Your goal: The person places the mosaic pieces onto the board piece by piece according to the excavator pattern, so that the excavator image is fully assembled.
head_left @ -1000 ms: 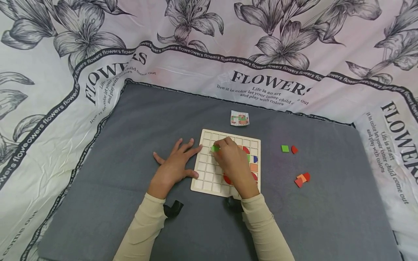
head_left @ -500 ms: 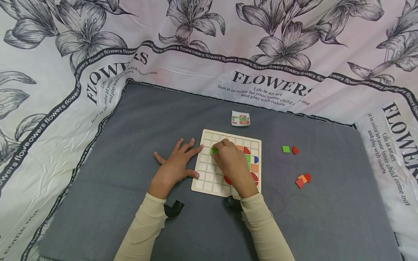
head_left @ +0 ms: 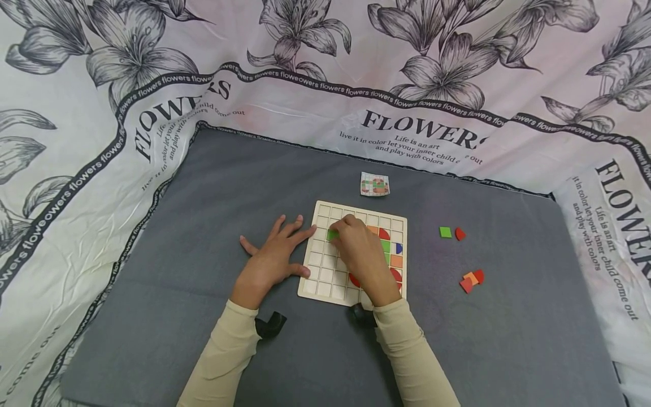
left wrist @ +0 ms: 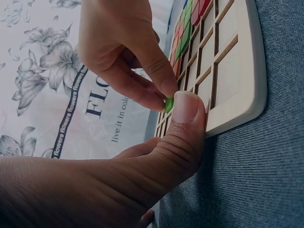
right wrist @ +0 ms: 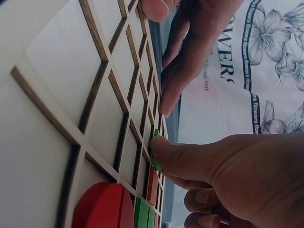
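A wooden grid board (head_left: 320, 289) lies on the grey table, with red, green, orange and blue pieces in its right-hand cells. My right hand (head_left: 365, 255) covers part of it and pinches a green tile (head_left: 332, 234) over a cell in the upper left. In the right wrist view, thumb and finger hold this green tile (right wrist: 157, 164) at the grid; whether it sits fully in the cell cannot be told. My left hand (head_left: 270, 261) is spread beside the board's left edge. Its thumb (left wrist: 186, 111) and a fingertip touch the rim.
Right of the board lie a green square (head_left: 445, 232) and a red piece (head_left: 460, 234). Nearer sits a cluster of an orange tile (head_left: 470, 277) and red pieces (head_left: 466, 285). A small pattern card (head_left: 374, 185) lies behind the board. Flower-printed cloth (head_left: 305, 107) borders the table.
The green tile and the right fingertips have shifted very slightly left and nearer, and more of the tile shows. My left hand keeps its place at the board's edge.
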Motion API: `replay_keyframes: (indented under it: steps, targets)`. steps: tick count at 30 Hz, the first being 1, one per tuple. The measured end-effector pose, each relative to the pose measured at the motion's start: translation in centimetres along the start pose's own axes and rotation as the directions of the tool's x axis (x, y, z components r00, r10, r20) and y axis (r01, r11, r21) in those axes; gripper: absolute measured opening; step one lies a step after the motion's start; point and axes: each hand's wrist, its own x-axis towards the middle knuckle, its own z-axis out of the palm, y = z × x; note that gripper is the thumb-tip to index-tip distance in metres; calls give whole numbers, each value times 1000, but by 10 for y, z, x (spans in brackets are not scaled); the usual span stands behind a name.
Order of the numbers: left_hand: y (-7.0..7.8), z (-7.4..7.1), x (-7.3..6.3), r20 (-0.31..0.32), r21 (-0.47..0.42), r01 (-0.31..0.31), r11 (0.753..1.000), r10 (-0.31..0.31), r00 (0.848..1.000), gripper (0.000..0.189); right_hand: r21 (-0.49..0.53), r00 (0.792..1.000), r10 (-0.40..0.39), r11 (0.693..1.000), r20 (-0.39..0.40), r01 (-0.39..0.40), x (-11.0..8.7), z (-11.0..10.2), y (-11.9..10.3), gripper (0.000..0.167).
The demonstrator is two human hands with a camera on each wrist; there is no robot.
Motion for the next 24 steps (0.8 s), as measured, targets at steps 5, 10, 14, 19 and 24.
replay_keyframes:
  steps: [5, 10, 14, 19, 24]
  targets:
    - [0, 0, 1, 8, 4, 3, 1000, -3, 1000, 99, 3, 1000, -15, 1000, -18, 15, 0, 1, 0, 20]
    - [-1, 0, 2, 16, 6, 6, 1000, -6, 1000, 99, -4, 999, -28, 1000, -29, 28, 0, 1, 1, 18]
    - [-1, 1, 2, 12, 10, -2, 1000, 2, 1000, 99, -17, 1000, -18, 1000, -21, 18, 0, 0, 2, 18]
    - [-1, 1, 2, 13, 12, -8, 1000, 7, 1000, 99, -32, 1000, -12, 999, -14, 12, -1, -3, 3, 20]
    - [-1, 0, 1, 16, 1, -5, 1000, 5, 1000, 99, -28, 999, -11, 1000, -33, 10, -2, -7, 4, 20]
